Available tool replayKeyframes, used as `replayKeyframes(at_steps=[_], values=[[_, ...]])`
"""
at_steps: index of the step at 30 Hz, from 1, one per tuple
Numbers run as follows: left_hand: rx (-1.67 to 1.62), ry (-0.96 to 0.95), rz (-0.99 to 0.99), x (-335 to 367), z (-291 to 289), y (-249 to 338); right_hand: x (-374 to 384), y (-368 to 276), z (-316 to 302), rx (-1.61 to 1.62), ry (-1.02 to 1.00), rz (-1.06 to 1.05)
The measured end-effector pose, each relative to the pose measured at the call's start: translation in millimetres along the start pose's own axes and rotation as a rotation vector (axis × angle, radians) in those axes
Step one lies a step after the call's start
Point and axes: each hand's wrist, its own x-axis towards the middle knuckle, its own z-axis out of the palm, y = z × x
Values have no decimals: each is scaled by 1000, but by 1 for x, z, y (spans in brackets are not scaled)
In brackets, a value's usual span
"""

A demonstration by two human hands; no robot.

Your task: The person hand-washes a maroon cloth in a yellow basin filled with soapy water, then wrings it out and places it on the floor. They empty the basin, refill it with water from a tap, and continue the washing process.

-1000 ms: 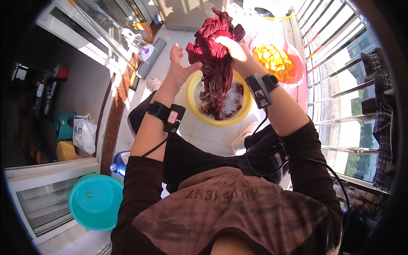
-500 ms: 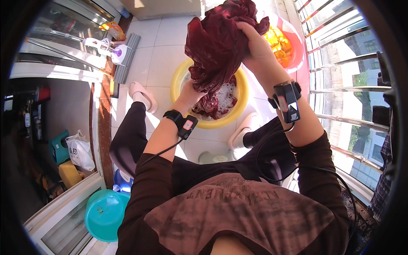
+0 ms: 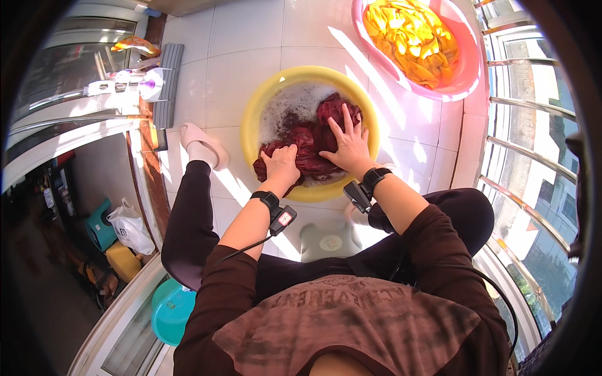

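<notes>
A yellow basin point(image 3: 249, 106) of soapy, foamy water stands on the floor before me. In it lies a wet dark red cloth garment point(image 3: 310, 149), partly under the suds. My left hand point(image 3: 280, 168) is closed on a bunch of the garment near the basin's front left. On the right, my right hand point(image 3: 347, 145) rests on the cloth with fingers spread, not gripping. Black devices are strapped round both wrists.
A pink basin point(image 3: 473, 75) with yellow-orange cloth point(image 3: 411, 41) stands at the far right, near the barred window. A low grey-green stool point(image 3: 329, 241) is between my legs. A teal basin point(image 3: 168, 316) sits at the lower left. A flat-headed mop point(image 3: 168, 84) leans at the left.
The dark red garment, held bunched up above the yellow basin before, is now down in the suds. Both hands have lowered with it, and my right hand has opened flat on it.
</notes>
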Motion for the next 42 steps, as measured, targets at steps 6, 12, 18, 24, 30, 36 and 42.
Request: replayKeyframes(at_steps=[6, 12, 18, 24, 30, 36, 42], values=[[96, -184, -33, 38, 37, 4, 31, 12, 27, -202, -275, -54], [34, -486, -19, 69, 61, -15, 61, 36, 90, -181, -666, 38], [47, -518, -48, 78, 45, -12, 63, 60, 126, -124, -665, -103], [-66, -268, 101, 28, -37, -12, 48, 14, 41, 205, -616, 48], [-32, -195, 131, -27, -144, 32, -18, -56, -51, 576, -427, -352], [155, -38, 226, -96, -272, 68, -36, -115, -147, 612, 24, -574], [277, 121, 337, -134, -343, 101, -51, -139, -204, 894, 158, -696]])
